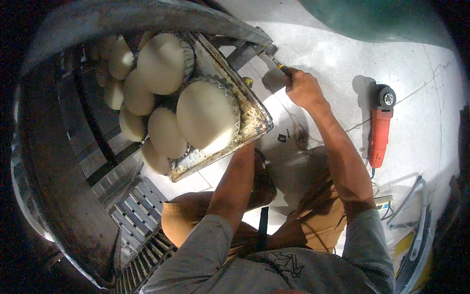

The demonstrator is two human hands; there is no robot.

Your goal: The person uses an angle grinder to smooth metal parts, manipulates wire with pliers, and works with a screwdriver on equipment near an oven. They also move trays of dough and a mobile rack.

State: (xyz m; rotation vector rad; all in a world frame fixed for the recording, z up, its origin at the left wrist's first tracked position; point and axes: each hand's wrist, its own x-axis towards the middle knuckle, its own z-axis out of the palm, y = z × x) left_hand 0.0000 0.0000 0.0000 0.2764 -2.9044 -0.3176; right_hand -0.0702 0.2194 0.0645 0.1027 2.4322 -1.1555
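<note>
My right hand [304, 89] grips the yellow-and-black handle of a hand tool [279, 64], whose metal end meets a dark metal frame [254, 44]; I cannot make out the tool's exact kind. My left forearm [230, 188] reaches up beneath a worn metal tray [259, 120], which hides my left hand and fingers. On the tray sit several pale, rounded dough-like pieces [205, 115] in fluted cups. A small yellow-and-black object [248, 82] shows just past the tray's edge.
A red angle grinder [379, 137] with a cord lies on the pale tiled floor [338, 63] to my right. Dark curved metal racking [49, 147] fills the left. A grey slatted metal piece [134, 210] is low left, a green object [372, 19] behind, pale tubing [416, 206] low right.
</note>
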